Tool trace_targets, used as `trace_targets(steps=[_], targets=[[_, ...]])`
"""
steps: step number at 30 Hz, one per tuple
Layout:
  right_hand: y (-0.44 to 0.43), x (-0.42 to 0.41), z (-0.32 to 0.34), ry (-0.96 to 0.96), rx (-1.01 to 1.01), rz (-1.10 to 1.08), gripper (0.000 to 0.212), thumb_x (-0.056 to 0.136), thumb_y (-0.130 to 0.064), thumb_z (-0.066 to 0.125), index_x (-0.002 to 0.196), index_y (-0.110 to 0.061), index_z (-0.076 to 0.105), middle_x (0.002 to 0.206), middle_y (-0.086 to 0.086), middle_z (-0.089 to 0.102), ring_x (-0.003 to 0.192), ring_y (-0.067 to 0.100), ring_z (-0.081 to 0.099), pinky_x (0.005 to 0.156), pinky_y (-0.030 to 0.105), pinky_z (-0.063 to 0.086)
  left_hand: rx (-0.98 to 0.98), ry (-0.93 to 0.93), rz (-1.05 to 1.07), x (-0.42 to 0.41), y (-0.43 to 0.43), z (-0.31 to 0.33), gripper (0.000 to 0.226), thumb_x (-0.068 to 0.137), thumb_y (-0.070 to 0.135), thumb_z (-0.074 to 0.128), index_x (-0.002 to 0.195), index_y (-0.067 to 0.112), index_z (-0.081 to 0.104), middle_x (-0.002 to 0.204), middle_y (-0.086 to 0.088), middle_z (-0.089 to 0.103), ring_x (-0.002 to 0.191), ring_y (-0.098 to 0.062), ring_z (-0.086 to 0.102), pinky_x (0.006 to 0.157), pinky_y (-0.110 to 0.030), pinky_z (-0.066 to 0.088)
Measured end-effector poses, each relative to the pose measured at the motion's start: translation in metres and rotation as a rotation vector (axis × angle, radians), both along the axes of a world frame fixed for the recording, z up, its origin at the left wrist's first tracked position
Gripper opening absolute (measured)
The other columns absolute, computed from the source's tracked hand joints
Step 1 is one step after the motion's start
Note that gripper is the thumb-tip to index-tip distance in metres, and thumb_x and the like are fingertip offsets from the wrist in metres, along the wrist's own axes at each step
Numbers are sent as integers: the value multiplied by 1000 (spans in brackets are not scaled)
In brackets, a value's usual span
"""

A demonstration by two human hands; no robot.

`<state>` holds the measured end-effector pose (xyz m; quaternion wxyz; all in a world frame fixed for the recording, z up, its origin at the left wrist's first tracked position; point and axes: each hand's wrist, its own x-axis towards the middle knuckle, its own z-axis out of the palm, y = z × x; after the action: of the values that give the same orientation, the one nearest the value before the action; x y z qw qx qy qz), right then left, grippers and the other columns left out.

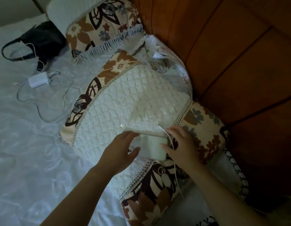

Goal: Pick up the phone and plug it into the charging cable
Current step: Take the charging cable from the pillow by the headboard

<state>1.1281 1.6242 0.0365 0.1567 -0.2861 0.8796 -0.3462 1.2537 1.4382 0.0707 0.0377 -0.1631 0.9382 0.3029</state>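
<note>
A pale phone (153,148) in a light case lies on the white quilted pillow (130,98), held flat between both hands. My left hand (120,150) grips its left end, thumb under and fingers over the top edge. My right hand (180,144) is at its right end, fingers closed around a thin white charging cable (175,175) that runs from the pillow top past the phone's right edge and down toward the bed's edge. The cable tip and the phone's port are hidden by my fingers.
A white power adapter (37,80) with looped cables lies on the white bedsheet (27,160) at left, near a black bag (42,39). Floral pillows (99,26) lie behind and in front. A wooden headboard (239,54) fills the right side.
</note>
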Motion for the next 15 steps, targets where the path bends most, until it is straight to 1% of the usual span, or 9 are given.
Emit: trace_targets(steps=[2,4,7,10,13,15], targets=[[8,-2,0,-51,-5,-105,46,80,-36,67,120,-18,55,127,1,48,112,9,38,93,25,35,-22,13,-76,-10,6,-5,52,80,36,63,128,26,45,132,3,49,116,-13,44,84,-26,44],[11,-3,-3,-125,24,-165,45,82,-40,64,121,-19,54,127,0,48,109,7,39,89,24,36,-41,11,-161,-17,11,-11,60,75,40,68,129,26,43,134,2,48,119,-16,43,90,-30,40],[10,-4,-7,-190,16,-190,41,83,-40,62,116,-17,58,122,1,52,106,15,49,86,27,43,-47,-8,-233,-23,15,-22,71,69,51,70,130,25,42,137,2,45,124,-18,40,99,-33,34],[5,-3,-12,-178,11,-190,34,85,-36,62,111,-15,61,115,1,54,99,17,52,82,27,44,-63,-13,-246,-22,12,-32,82,64,62,67,132,24,40,139,2,44,126,-17,37,101,-36,32],[2,-2,-16,-162,4,-225,29,84,-35,63,105,-17,63,103,-3,54,88,13,52,74,24,45,-88,-18,-270,-22,11,-39,90,58,58,74,134,28,36,139,2,44,125,-19,36,103,-41,32],[2,-1,-16,-172,-20,-254,20,84,-30,65,98,-17,64,94,-4,57,79,10,53,67,20,44,-99,-14,-272,-25,11,-41,94,54,55,77,134,29,36,136,2,46,123,-19,38,104,-43,30]])
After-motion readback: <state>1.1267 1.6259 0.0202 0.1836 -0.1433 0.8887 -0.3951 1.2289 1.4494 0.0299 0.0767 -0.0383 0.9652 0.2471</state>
